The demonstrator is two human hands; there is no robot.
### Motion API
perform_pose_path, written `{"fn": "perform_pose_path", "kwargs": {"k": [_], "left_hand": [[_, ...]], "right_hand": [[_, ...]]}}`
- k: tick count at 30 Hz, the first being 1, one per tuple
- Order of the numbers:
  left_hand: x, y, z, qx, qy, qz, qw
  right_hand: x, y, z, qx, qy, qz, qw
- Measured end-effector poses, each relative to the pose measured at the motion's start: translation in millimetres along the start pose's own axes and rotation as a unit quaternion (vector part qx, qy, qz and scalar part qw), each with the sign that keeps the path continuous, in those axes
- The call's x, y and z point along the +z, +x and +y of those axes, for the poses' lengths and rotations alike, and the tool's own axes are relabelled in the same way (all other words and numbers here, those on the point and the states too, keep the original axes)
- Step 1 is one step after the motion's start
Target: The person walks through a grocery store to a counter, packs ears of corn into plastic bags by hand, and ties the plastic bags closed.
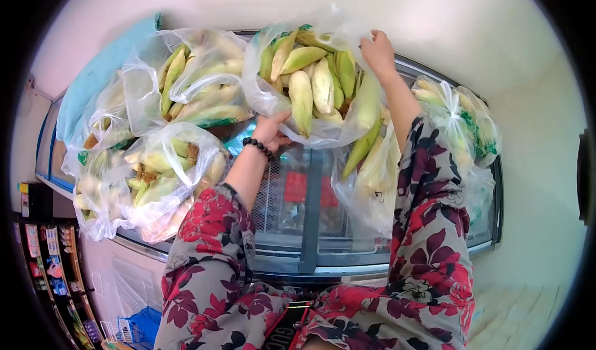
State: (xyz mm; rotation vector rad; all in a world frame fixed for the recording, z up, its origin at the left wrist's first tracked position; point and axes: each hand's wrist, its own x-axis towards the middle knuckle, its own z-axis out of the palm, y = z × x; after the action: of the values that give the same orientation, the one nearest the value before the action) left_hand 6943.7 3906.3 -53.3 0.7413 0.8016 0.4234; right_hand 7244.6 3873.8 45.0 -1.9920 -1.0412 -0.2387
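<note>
Looking down on a glass-topped chest freezer (273,241), loaded with corn on both sides! Sweeping past a pale blue cloth (93,89), draped at the far left behind the heap. Landing on the open plastic bag (323,139), sitting on the freezer top toward its far edge, mouth up, right between the two hands. Flanked by a bulging bag (211,105) to the left and a knotted bag (450,111) to the right. Packed inside with husk-on corn ears (301,102), jumbled in green and cream. Over to the left hand (272,130), mostly closed, gripping the near-left edge of the plastic. Across to the right hand (377,51), half curled against the far-right rim; can't tell whether pinching it. Spotting a black beaded bracelet (258,145) around the left wrist.
</note>
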Motion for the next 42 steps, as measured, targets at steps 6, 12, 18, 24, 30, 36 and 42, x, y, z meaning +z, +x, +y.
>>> {"fn": "perform_pose_path", "kwargs": {"k": [6, 12, 18, 24, 30, 36, 42], "left_hand": [[-6.0, -68.4, -15.2, -0.037, -0.005, -0.010, 0.999], [-49.5, -161.3, -49.9, -0.049, 0.107, -0.114, 0.987], [-110.6, -259.6, -74.3, -0.048, 0.126, -0.135, 0.982], [-142.5, -300.4, -92.5, 0.009, 0.235, -0.082, 0.969], [-120.4, -299.2, -110.1, 0.123, 0.423, -0.075, 0.895], [-72.6, -286.6, -151.2, 0.174, 0.499, -0.045, 0.848], [-10.4, -289.5, -167.1, 0.225, 0.633, -0.008, 0.741]], "right_hand": [[-52.6, -89.6, -60.0, -0.265, -0.082, -0.053, 0.959], [-154.4, -226.2, -113.1, -0.168, -0.006, -0.161, 0.973], [-195.9, -412.5, -110.4, 0.106, -0.001, -0.127, 0.986], [-211.2, -479.0, -105.4, 0.148, -0.054, -0.091, 0.983], [-209.6, -459.4, -95.9, 0.085, -0.080, -0.089, 0.989], [-240.8, -445.6, -62.7, 0.044, -0.067, -0.097, 0.992], [-292.7, -441.8, 9.9, 0.100, -0.255, -0.049, 0.960]]}}
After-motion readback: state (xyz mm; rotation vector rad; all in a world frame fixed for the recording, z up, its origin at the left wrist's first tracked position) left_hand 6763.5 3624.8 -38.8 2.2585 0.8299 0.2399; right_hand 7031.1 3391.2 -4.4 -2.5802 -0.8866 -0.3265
